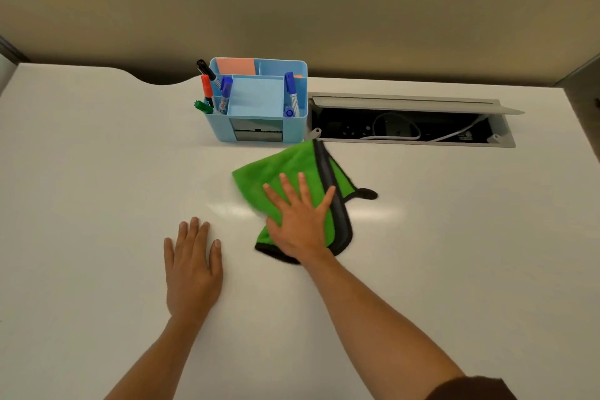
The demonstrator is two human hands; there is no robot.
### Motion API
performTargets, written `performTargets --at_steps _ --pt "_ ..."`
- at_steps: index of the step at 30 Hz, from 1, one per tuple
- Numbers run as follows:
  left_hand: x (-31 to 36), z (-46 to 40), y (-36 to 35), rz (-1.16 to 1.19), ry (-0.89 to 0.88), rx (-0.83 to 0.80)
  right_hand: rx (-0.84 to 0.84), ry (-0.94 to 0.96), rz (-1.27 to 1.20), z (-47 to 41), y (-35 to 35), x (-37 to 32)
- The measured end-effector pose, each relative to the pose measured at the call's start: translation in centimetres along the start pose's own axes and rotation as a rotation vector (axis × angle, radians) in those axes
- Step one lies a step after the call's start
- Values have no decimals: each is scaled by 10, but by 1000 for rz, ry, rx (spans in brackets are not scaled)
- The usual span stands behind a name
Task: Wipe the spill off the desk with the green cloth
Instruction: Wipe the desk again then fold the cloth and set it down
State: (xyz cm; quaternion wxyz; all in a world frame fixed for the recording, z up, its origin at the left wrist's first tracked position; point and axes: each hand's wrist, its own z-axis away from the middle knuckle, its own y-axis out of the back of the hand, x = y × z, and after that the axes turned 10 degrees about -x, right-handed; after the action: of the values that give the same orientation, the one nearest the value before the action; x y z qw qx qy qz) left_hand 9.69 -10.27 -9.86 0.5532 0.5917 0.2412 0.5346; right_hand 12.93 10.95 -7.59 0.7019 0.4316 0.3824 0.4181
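Pressing flat, fingers spread, the right hand (300,221) pins the green cloth (272,172): soft, light, bunch-prone; the left hand (191,269) rests open on the counter (97,172).

Beige partition wall (292,3) behind white desk (81,172)

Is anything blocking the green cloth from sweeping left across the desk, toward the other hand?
Only the left hand, flat on the desk left of the green cloth. The right hand presses the cloth; bare desk lies between. No spill is visible.
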Motion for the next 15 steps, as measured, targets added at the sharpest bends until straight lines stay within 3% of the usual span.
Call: performTargets --at_steps 9,15 --pt "3 1 2 -4 14 -12 155 -355 -167 38 -4 95" --pt "5 0 0 -16 22 7 164 -357 -153 51 -14 82"
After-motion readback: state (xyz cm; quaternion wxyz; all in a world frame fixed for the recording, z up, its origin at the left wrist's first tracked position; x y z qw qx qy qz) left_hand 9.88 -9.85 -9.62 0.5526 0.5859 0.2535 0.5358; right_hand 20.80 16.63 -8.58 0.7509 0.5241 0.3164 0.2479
